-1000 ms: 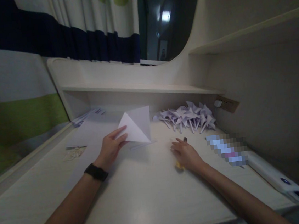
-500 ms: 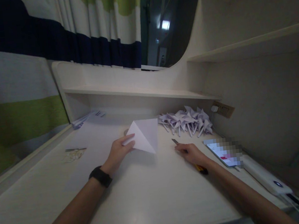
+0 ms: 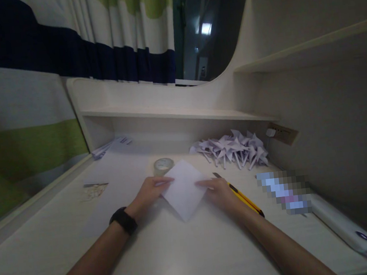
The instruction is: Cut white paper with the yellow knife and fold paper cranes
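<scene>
The left hand [image 3: 150, 192] lies flat with its fingers stretched onto the left corner of a white sheet of paper [image 3: 184, 190], pinning it to the desk [image 3: 169, 252]. The right hand [image 3: 218, 193] does the same at the sheet's right corner, fingers extended and pressing down — neither hand grips anything; both are spread open on the paper. The sheet lies flat near the middle of the desk, turned like a diamond with one corner pointing toward the person and another toward the back edge.

Judging from this, the step in hand is flattening and squaring up the sheet for a fold. The next move would call for lifting one corner while the other hand keeps the sheet from sliding, then meeting corner to corner precisely.

Just right of the right hand lies a yellow utility knife [image 3: 242, 196], its tip toward the back. A roll of clear tape [image 3: 163, 165] sits just behind the sheet. Toward the back right corner — under the low shelf [image 3: 174, 112] — is a pile of folded paper cranes [image 3: 232, 147]. A black watch [image 3: 124, 220] is on the left wrist.
</scene>
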A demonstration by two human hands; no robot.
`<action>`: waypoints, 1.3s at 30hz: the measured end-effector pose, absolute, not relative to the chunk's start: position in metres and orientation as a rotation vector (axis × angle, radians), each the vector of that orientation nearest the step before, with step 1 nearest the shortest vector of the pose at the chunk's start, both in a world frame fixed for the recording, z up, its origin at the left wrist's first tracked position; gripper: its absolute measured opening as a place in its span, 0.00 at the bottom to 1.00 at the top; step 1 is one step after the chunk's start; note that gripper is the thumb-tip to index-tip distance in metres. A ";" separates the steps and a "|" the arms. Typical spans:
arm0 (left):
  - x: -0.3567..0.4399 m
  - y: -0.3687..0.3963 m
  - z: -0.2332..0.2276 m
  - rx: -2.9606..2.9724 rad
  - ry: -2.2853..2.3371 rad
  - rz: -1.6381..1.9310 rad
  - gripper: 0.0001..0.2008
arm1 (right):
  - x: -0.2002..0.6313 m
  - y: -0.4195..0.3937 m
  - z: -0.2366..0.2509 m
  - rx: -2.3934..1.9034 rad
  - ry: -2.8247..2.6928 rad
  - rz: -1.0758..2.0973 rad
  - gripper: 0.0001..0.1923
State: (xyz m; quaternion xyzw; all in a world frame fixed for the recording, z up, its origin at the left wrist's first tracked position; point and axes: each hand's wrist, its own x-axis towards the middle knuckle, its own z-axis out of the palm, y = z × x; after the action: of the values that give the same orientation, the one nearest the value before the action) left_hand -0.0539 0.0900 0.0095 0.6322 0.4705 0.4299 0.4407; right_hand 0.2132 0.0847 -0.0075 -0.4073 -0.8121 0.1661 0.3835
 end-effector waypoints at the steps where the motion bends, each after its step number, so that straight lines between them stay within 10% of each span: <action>1: -0.055 0.089 0.010 1.538 1.146 1.056 0.20 | 0.216 0.084 -0.010 -1.033 -2.023 0.514 0.18; 12: -0.064 0.084 0.014 1.313 0.753 0.935 0.21 | 0.230 0.090 -0.002 -1.020 -1.386 1.359 0.16; 39: -0.006 0.050 0.001 1.784 0.805 1.001 0.16 | 0.189 0.062 0.001 -0.689 -0.897 1.465 0.25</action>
State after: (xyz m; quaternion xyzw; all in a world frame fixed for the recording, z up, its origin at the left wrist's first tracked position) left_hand -0.0062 0.0502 0.0011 0.7230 0.3263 0.4056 0.4542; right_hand 0.1888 0.0625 0.0012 -0.2973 -0.3872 0.6323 0.6015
